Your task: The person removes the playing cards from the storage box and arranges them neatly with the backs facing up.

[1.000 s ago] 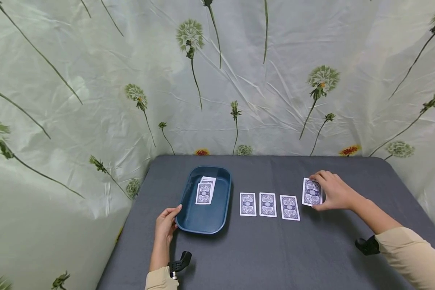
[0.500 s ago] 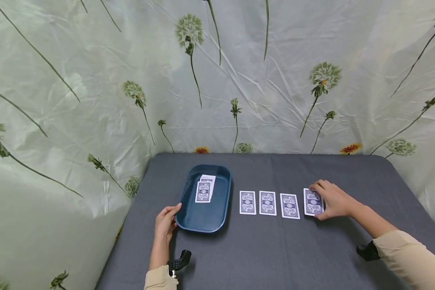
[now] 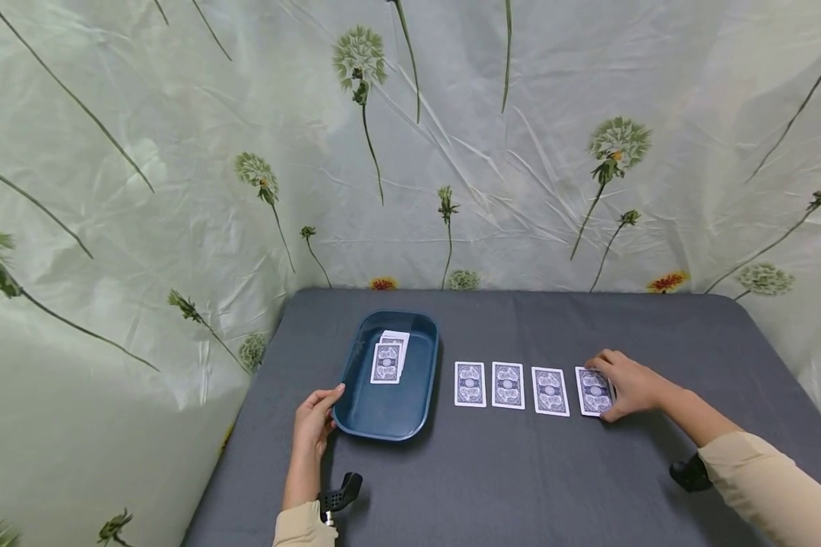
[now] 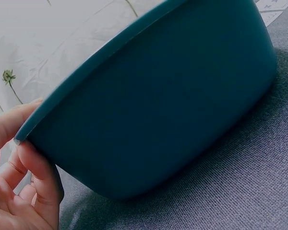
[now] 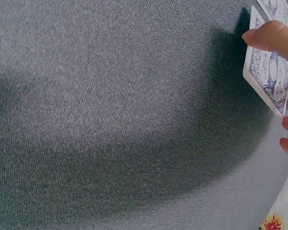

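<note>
My left hand (image 3: 312,424) pinches the near left corner of a dark blue tray (image 3: 383,416); the left wrist view has thumb and forefinger on either side of the tray's rim (image 4: 79,72). Inside the tray lie overlapping playing cards (image 3: 386,363), the top one back up. At the right end of a row of cards, my right hand (image 3: 635,386) holds a playing card (image 3: 591,392) by its short edges, thumb at the near end and fingers at the far end. Its patterned back (image 5: 271,72) faces up, close over the cloth. The hand hides its right edge.
Three cards lie back up in a row between tray and right hand: a left card (image 3: 470,384), a middle card (image 3: 508,385) and a slightly turned right card (image 3: 550,391). Grey cloth (image 3: 492,479) covers the table. A flower-printed curtain (image 3: 520,152) hangs behind it.
My right hand has brought its card nearer to me and lower, slightly rightward, into line with the other three. My left hand has stayed at the tray's corner.
</note>
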A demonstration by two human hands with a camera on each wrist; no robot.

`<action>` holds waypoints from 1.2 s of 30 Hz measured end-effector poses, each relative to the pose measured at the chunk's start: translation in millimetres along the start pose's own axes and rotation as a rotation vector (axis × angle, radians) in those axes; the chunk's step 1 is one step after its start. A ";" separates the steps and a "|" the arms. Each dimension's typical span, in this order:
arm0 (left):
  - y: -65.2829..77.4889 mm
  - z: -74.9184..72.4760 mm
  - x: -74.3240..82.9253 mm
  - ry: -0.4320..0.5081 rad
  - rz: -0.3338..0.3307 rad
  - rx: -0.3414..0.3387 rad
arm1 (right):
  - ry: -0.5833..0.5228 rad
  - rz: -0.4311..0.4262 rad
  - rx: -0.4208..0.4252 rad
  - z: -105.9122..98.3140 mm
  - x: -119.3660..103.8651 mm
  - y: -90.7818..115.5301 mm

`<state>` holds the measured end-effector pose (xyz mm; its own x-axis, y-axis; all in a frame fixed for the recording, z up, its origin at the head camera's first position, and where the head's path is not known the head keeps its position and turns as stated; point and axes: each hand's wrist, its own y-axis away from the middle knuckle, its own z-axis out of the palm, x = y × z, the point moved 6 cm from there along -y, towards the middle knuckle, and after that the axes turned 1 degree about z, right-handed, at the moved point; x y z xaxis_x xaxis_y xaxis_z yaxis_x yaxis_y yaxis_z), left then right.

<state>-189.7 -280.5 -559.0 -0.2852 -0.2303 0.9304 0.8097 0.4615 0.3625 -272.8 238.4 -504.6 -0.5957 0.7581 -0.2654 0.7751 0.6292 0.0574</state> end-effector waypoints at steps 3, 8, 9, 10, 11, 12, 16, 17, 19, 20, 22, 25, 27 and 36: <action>0.7 0.3 -0.1 0.000 0.004 -0.001 | -0.004 -0.004 0.010 5.6 1.1 1.8; -0.5 -0.5 -4.0 -0.003 -0.037 0.018 | -0.017 0.013 -0.007 12.5 -0.7 5.1; -0.1 -0.2 -4.4 -0.004 -0.039 0.011 | -0.017 0.027 -0.014 13.1 -0.7 5.7; 0.4 0.1 -4.4 0.001 -0.043 0.006 | -0.022 0.036 -0.017 13.0 -1.0 5.8; 0.8 0.3 -4.3 0.005 -0.045 0.002 | -0.025 0.043 -0.017 13.0 -1.1 5.7; 1.2 0.3 -3.8 0.011 -0.047 0.001 | -0.027 0.056 -0.019 13.2 -0.8 5.5; 1.4 0.1 -0.2 0.017 -0.039 -0.003 | -0.038 0.060 -0.003 13.0 -1.0 3.3; 0.9 -0.1 0.2 0.014 -0.038 -0.002 | -0.028 0.058 0.007 13.2 -1.0 2.9; 0.4 -0.1 0.6 0.009 -0.038 -0.004 | -0.004 0.054 0.039 12.7 -1.0 2.5; 0.2 0.0 0.4 0.008 -0.038 -0.005 | 0.014 0.055 0.060 12.3 -1.2 2.2; -0.5 -0.1 0.3 0.008 -0.038 -0.004 | 0.052 0.055 0.114 10.0 -2.3 0.1; -0.7 -0.4 0.6 0.007 -0.035 -0.004 | 0.089 0.064 0.191 4.3 -7.4 -7.6; -0.7 -1.1 0.4 0.005 -0.035 0.001 | 0.093 0.072 0.228 -0.5 -14.5 -16.5; -0.4 0.2 0.2 0.000 -0.033 0.010 | 0.065 0.046 0.339 -13.8 -75.4 -78.8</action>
<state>-190.2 -280.6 -559.0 -0.3115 -0.2460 0.9178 0.7948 0.4620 0.3936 -291.9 134.0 -475.8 -0.5622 0.8005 -0.2078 0.8209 0.5096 -0.2579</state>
